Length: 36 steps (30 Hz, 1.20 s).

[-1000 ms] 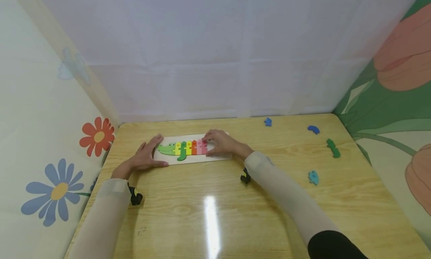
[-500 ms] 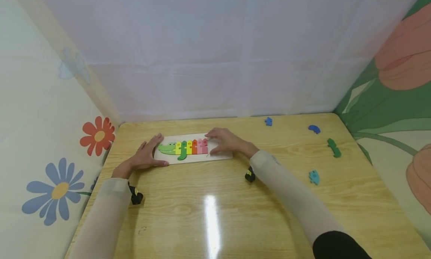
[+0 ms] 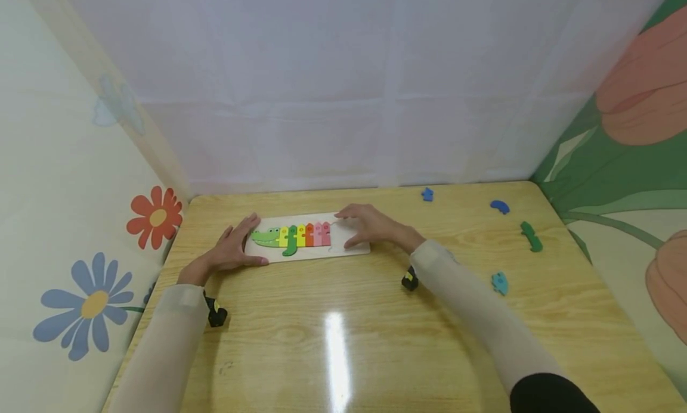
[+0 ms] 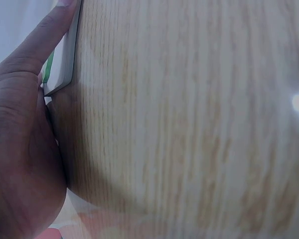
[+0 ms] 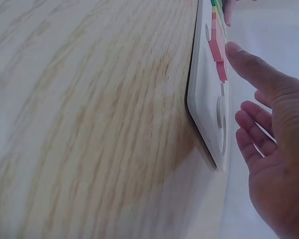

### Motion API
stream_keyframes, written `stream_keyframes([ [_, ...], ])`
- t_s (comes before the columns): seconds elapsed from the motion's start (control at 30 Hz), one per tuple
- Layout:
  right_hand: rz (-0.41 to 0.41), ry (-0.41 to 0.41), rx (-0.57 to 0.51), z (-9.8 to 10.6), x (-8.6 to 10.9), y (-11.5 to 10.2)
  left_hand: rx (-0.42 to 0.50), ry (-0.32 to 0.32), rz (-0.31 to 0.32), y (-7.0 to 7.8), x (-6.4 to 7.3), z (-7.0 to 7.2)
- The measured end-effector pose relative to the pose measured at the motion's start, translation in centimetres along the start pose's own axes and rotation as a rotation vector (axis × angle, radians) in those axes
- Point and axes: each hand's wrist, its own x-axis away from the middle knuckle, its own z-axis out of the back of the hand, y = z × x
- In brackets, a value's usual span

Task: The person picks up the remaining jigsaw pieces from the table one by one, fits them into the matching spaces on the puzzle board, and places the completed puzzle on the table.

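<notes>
A white puzzle board point(image 3: 308, 255) lies on the table, bearing a crocodile figure point(image 3: 292, 239) made of a green head and yellow, green, orange, pink and red pieces. My left hand point(image 3: 233, 246) holds the board's left end, thumb along the near edge and fingers at the far edge; the left wrist view shows the thumb point(image 4: 45, 35) against the board's side. Over the board's bare right end is my right hand point(image 3: 376, 225), fingers spread and relaxed with nothing between them. In the right wrist view its thumb point(image 5: 254, 64) is near the pink and red pieces point(image 5: 218, 50).
Several loose pieces lie on the right of the wooden table point(image 3: 279, 341): a small blue one point(image 3: 427, 194), a dark blue curved one point(image 3: 500, 207), a green one point(image 3: 531, 236) and a light blue one point(image 3: 500, 283). A white cloth wall point(image 3: 343, 127) borders the far edge.
My right hand has let go of the red piece at the row's right end and drawn back to the right, uncovering it. The left hand and board stay in place.
</notes>
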Motion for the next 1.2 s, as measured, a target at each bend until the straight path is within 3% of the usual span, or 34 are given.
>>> stream_keyframes([
  [0.63,-0.013,-0.018,0.056,1.7,2.2,0.5,-0.008,0.005,-0.004,0.0,-0.1,0.2],
  [1.2,0.041,0.005,0.056,3.2,6.0,1.2,-0.003,0.001,0.006,0.1,0.0,0.0],
])
